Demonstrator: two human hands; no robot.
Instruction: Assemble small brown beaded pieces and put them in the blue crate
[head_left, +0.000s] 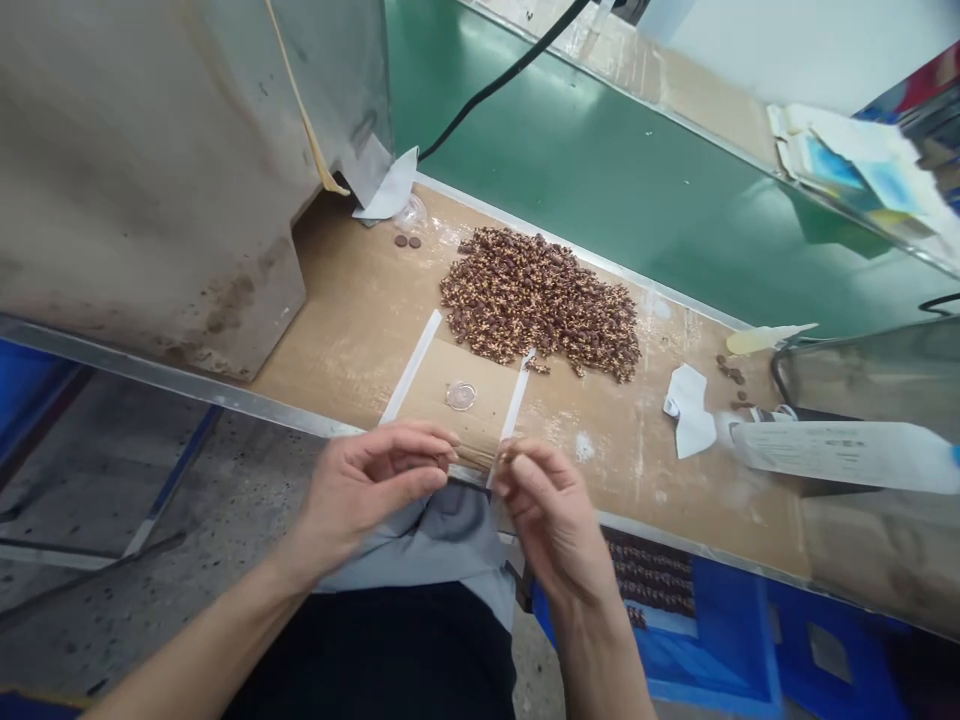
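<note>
My left hand [375, 478] hovers at the near edge of the brown workbench [352, 320], fingers curled and pinched together; what they hold is hidden. My right hand [547, 505] is beside it, fingertips pinched on a small brown piece [507, 457]. Just beyond the hands, two white strips [411, 366] frame a bare patch holding a small clear round disc [460, 396]. A big pile of small brown-and-tan parts [540, 305] lies farther back.
A grey metal housing [150, 170] stands at the left. A green conveyor belt [637, 170] runs behind, with a black cable [502, 75] over it. White paper scraps [688, 408], a tube [840, 452] and a blue bin of parts [675, 610] sit at the right.
</note>
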